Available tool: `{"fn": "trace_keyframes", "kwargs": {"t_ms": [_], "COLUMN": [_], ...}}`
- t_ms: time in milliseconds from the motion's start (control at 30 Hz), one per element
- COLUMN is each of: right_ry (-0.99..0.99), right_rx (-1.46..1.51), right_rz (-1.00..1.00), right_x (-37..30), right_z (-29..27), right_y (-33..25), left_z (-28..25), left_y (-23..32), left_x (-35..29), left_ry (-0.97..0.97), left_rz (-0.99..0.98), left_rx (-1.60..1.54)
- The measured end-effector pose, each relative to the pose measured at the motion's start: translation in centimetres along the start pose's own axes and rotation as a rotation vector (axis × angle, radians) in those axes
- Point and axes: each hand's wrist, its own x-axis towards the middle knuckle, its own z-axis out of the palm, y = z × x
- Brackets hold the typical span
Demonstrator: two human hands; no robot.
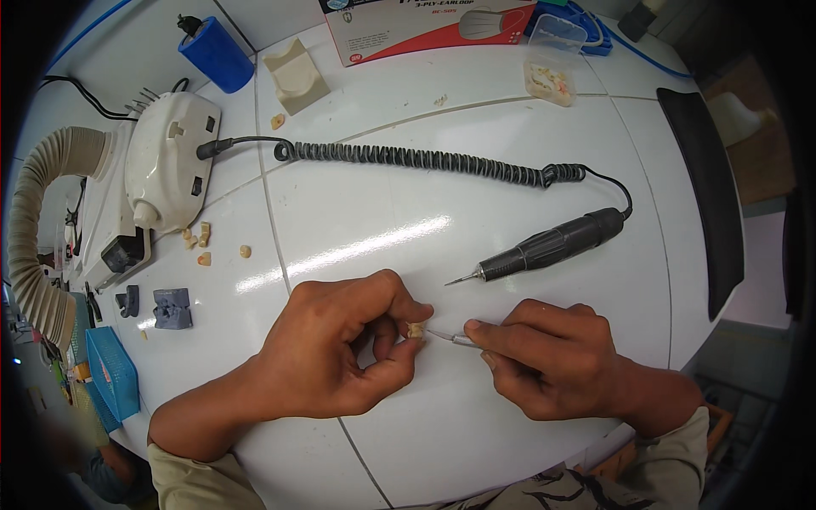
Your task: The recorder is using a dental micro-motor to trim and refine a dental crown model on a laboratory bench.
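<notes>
Between the thumb and fingertips of my left hand (331, 344), a small cream-coloured tooth-like piece (415, 330) is pinched above the white table. My right hand (561, 361) grips a slim metal carving knife (461, 339) like a pen. The knife's thin curved blade points left, its tip at or very near the piece; whether it touches I cannot tell. Beyond my hands lies a black rotary handpiece (552, 245) with a thin pointed bur, resting on the table. A coiled black cord (416, 160) joins it to a white control unit (172, 157).
At left are a ribbed hose (34, 221), grey blocks (172, 308), a blue basket (113, 374) and several tooth-coloured bits (204, 234). Along the back stand a blue cylinder (217, 55), a cream cradle (295, 75), a mask box (425, 34) and a clear plastic container (550, 81).
</notes>
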Motion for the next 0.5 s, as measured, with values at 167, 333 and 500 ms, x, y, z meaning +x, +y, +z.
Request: {"fn": "trace_keyframes", "kwargs": {"t_ms": [167,333,500], "right_ry": [-0.003,0.008,0.011], "right_rx": [-0.007,-0.004,0.009], "right_rz": [0.023,-0.014,-0.014], "right_x": [0.14,-0.15,-0.1], "right_z": [-0.18,0.05,0.1], "right_y": [-0.1,0.28,0.26], "left_z": [-0.05,-0.13,0.01], "left_y": [-0.12,0.05,-0.1], "left_x": [0.02,0.07,0.02], "left_ry": [-0.002,-0.014,-0.003], "left_rz": [0.005,0.011,0.014], "left_rx": [-0.014,0.006,-0.002]}}
